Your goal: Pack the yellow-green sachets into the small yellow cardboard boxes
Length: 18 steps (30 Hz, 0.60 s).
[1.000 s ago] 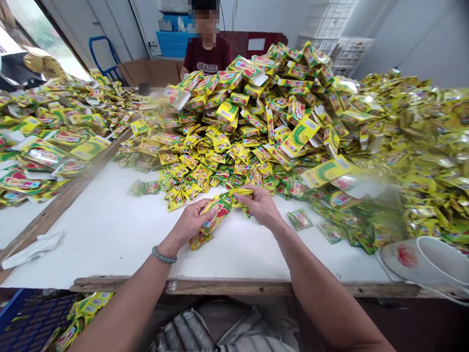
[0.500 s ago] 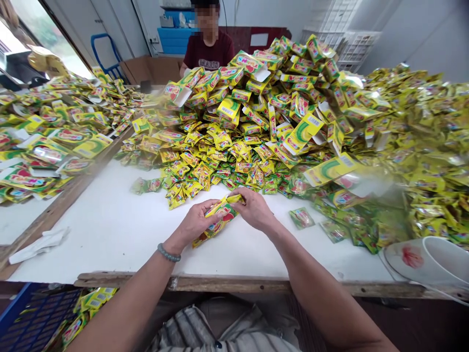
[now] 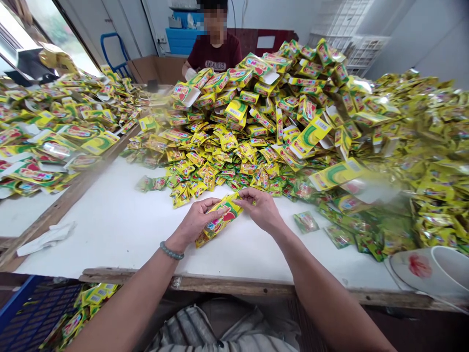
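Observation:
My left hand (image 3: 201, 218) is wrapped round a yellow and green printed carton (image 3: 222, 220), tilted over the white tabletop with its upper end to the right. The thumb lies across the carton's front. At that upper end, my right hand (image 3: 259, 208) has its thumb and fingers pinched on the carton's edge; whether a flap is between them is too small to tell. Just beyond both hands spreads a heap of small yellow and green sachets (image 3: 220, 161). One loose green sachet (image 3: 306, 222) lies right of my right hand.
Flattish cartons (image 3: 252, 88) are piled high behind the sachets, with more cartons (image 3: 54, 142) left of a wooden strip (image 3: 73, 200). A white mug (image 3: 414, 264) lies at the right edge. A blue crate (image 3: 22, 308) sits below left. Across the table is a person (image 3: 216, 51).
My right fingers have drawn in against the carton's upper end, where a yellow piece stuck up before. The left hand keeps its hold. The whole view has shifted slightly.

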Tool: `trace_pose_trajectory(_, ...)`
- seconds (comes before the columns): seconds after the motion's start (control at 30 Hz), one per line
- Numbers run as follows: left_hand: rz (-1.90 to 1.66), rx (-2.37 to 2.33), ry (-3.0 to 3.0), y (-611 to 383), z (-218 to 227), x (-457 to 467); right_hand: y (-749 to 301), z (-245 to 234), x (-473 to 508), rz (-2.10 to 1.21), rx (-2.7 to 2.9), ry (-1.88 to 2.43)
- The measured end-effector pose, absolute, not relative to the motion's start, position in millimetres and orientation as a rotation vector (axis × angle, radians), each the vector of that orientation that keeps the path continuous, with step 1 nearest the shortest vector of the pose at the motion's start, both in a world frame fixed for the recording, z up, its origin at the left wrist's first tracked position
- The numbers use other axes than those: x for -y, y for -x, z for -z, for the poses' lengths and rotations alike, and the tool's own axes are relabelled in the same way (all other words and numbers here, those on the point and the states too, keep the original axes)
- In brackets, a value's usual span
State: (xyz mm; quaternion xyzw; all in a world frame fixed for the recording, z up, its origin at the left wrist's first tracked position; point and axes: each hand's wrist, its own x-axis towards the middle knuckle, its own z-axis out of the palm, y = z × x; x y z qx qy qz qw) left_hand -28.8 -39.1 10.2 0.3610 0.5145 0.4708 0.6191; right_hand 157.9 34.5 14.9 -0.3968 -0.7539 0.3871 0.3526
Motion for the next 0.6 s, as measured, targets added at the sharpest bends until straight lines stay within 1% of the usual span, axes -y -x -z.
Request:
trace_pose_trajectory(0.07, -1.064, -1.168, -0.791, 29, -13, 40, -158, -15, -35, -0.983, 1.958, 1.017)
trace_pose_trajectory(0.17, -1.052, -1.168, -0.782, 30, -14, 41, -154, -13, -33, -0.847, 1.953, 0.991)
trace_pose_trajectory(0.3, -1.081, -1.231, -0.910, 30, -10, 41, -149, -11, -28, -0.801, 2.039, 0.988)
trace_pose_trajectory(0.6, -1.192, -1.332, -1.072, 25, -7, 38, -149, -28, -15, -1.075, 2.097, 1.038)
